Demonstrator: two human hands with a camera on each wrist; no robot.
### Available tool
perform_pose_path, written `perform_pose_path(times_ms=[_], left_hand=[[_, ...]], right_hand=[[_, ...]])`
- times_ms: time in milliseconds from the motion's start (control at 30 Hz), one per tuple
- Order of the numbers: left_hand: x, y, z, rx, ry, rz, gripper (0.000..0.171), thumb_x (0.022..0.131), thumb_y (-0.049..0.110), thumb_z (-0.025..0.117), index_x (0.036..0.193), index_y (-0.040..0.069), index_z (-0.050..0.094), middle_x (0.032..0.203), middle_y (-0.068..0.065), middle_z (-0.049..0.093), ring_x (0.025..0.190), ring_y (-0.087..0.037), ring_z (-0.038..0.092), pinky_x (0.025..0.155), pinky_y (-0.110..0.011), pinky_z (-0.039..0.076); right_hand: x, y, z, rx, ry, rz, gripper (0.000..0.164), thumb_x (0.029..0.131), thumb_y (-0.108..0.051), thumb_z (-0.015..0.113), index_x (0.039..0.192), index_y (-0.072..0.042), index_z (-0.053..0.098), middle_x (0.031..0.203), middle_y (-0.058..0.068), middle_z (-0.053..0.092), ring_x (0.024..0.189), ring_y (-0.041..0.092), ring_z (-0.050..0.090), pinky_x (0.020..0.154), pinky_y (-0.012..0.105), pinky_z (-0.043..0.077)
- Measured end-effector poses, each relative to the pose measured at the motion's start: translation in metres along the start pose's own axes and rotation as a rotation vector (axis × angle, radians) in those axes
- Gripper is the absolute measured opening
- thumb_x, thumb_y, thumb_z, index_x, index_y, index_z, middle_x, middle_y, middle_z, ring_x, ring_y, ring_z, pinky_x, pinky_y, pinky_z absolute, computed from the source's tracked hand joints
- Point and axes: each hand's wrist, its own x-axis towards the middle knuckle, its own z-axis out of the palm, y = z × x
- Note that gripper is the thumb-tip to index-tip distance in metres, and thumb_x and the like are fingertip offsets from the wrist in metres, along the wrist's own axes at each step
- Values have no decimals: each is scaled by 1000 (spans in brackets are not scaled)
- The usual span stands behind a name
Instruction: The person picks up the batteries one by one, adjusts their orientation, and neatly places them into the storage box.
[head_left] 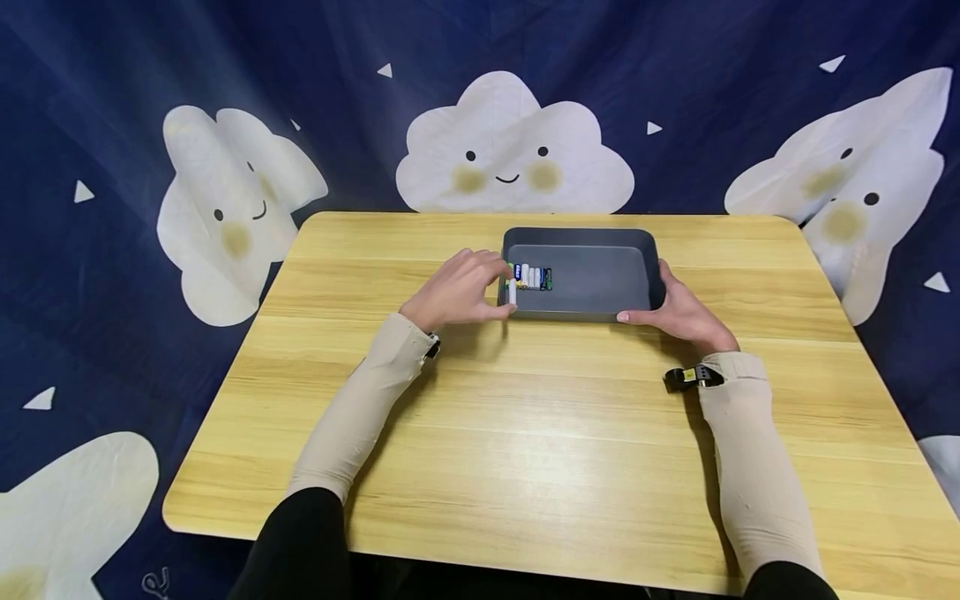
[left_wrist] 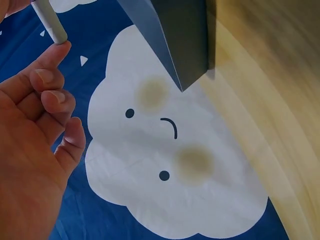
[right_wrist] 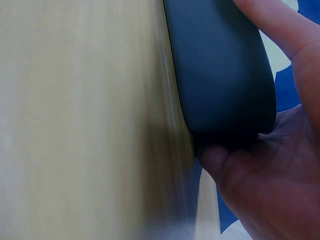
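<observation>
My left hand (head_left: 467, 289) pinches a white battery (head_left: 512, 292) lengthwise between thumb and a fingertip, over the left end of a dark grey tray (head_left: 600, 275). In the left wrist view the battery (left_wrist: 50, 22) has one end against a fingertip, while the other fingers curl loosely. Beside it inside the tray, a short row of batteries (head_left: 534, 277) with white, blue and dark wrappers lies near the left wall. My right hand (head_left: 682, 310) grips the tray's right end, thumb along the front wall and fingers around the side, as the right wrist view shows at the tray's corner (right_wrist: 225, 75).
The tray stands toward the far edge of a light wooden table (head_left: 480, 433). Behind hangs a dark blue curtain (head_left: 352, 50) printed with smiling clouds. Both wrists carry small cameras strapped over beige sleeves (head_left: 360, 408).
</observation>
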Motion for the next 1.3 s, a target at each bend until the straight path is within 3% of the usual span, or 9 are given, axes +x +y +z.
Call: perform_pose_path(times_ms=[333,533,733,1067,1300], left_hand=[[32,1,2,-6,-25,4,47,89,45,68,118,8,73,114,-7,74,97,-20,67,94,-41,52],[50,-2,10,-45,-45,1,45,88,42,72,118,8,73,112,-8,73,91,-22,63,94,-42,51],[66,-7,22,-41,-63,-13,46,89,43,72,119,8,72,117,-9,74,96,-23,67,97,-43,51],[82,-9,40,-8,-119,-42,49,90,45,74,124,9,72,126,-7,72,107,-24,69,101,-43,52],[93,-8,51,16,-154,-51,49,91,45,73,126,9,72,127,-7,72,103,-23,71,93,-37,56]], right_hand=[[-1,0,0,-6,6,-6,139,82,-51,84,162,-16,-23,174,17,-11,162,41,2,126,66,16],[-1,1,0,-1,5,-10,138,82,-51,84,162,-17,-23,174,16,-10,161,42,3,125,66,17],[0,1,0,17,-3,-1,139,82,-52,84,162,-17,-24,174,16,-11,162,40,2,126,65,17],[0,1,0,5,2,0,140,81,-53,84,162,-16,-24,174,17,-10,162,40,3,126,64,17],[-1,2,1,15,4,-5,139,82,-52,84,162,-16,-24,174,16,-10,162,40,3,126,64,17]])
